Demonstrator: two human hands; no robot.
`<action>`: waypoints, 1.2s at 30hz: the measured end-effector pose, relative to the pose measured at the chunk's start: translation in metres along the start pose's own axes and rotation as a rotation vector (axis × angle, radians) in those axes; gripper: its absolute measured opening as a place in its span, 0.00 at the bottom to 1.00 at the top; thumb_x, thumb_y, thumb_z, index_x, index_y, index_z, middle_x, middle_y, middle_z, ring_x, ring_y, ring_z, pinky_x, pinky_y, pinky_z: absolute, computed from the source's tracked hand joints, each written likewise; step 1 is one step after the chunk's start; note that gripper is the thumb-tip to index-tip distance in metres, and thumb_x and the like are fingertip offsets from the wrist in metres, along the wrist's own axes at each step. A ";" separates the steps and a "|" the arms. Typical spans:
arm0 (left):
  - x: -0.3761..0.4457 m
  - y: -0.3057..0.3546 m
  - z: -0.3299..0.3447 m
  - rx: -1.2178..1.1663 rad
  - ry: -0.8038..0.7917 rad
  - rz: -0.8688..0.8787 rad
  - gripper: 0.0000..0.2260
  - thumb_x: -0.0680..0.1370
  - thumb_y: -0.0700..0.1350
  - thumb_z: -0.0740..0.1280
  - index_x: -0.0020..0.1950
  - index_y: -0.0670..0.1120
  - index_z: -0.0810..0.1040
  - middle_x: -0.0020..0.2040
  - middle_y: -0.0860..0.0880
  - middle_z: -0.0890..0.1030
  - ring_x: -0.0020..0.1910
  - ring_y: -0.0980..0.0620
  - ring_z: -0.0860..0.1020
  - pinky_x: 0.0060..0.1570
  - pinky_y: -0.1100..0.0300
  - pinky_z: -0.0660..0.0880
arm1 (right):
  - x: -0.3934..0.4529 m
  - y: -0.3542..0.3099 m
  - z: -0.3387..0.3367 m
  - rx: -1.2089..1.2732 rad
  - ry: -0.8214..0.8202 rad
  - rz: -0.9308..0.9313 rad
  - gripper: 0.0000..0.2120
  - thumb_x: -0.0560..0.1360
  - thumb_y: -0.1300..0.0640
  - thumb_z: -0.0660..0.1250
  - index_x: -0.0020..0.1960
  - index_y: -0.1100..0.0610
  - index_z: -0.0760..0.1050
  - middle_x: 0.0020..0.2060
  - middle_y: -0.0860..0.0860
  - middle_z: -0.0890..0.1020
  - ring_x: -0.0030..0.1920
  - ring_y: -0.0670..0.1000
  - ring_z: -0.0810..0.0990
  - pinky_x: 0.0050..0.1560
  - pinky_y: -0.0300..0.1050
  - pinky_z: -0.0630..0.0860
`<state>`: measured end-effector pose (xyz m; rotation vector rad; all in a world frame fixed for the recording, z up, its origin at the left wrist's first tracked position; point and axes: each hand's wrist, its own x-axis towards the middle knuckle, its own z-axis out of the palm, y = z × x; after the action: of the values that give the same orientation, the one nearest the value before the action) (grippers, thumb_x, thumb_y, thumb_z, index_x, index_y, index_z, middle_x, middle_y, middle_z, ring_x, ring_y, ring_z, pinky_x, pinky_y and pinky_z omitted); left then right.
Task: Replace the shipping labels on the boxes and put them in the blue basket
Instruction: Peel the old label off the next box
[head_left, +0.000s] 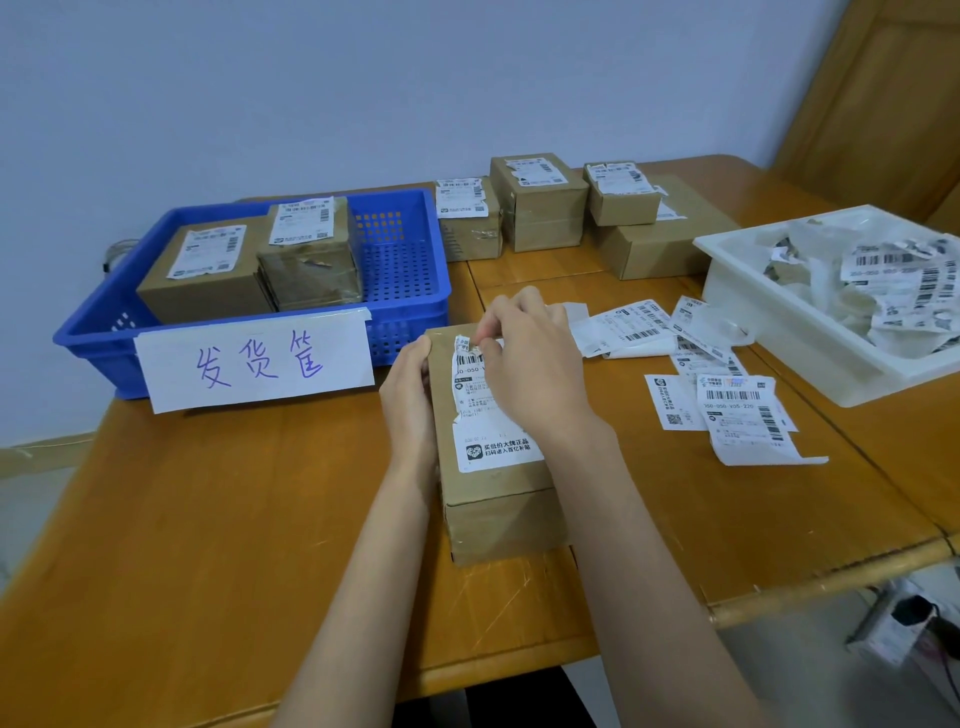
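Brown cardboard box (493, 499) at bench (208, 519) centre: left hand (410, 395) gripping its 9 o'clock edge, right hand (524, 358) pinching torn white label (470, 374). Blue perforated plastic basket (405, 260), 10 o'clock, holding 2 boxes.

Right hand (524, 358) pinches torn label (470, 374) on box (498, 499); left hand (410, 395) grips it.

A scratched orange-brown wooden table (218, 519) carries a blue perforated plastic basket (405, 270), brown cardboard boxes (540, 208), loose white paper labels (737, 410) and a white plastic tray (769, 317).
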<state>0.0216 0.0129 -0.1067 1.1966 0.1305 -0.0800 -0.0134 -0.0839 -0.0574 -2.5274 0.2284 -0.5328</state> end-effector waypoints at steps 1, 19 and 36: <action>0.000 0.000 0.000 0.004 0.002 0.001 0.09 0.79 0.48 0.65 0.40 0.48 0.79 0.42 0.46 0.79 0.43 0.47 0.75 0.45 0.54 0.70 | 0.001 0.000 0.000 -0.010 -0.003 0.003 0.05 0.80 0.60 0.62 0.52 0.52 0.74 0.55 0.48 0.72 0.57 0.51 0.68 0.54 0.45 0.71; -0.002 0.001 0.000 0.027 0.010 0.005 0.10 0.79 0.48 0.65 0.38 0.49 0.78 0.38 0.49 0.78 0.38 0.52 0.74 0.40 0.58 0.70 | 0.001 -0.002 -0.002 0.034 0.055 0.020 0.02 0.79 0.59 0.65 0.50 0.54 0.77 0.52 0.48 0.69 0.53 0.49 0.69 0.53 0.45 0.73; -0.005 0.002 0.001 -0.007 0.005 0.008 0.10 0.78 0.48 0.65 0.38 0.49 0.79 0.39 0.48 0.78 0.43 0.48 0.73 0.41 0.57 0.70 | -0.010 0.007 -0.014 0.205 -0.009 0.017 0.21 0.75 0.68 0.65 0.65 0.51 0.74 0.59 0.48 0.70 0.61 0.48 0.69 0.61 0.42 0.72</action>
<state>0.0168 0.0129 -0.1041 1.1906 0.1301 -0.0698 -0.0289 -0.0939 -0.0531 -2.3272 0.1817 -0.5108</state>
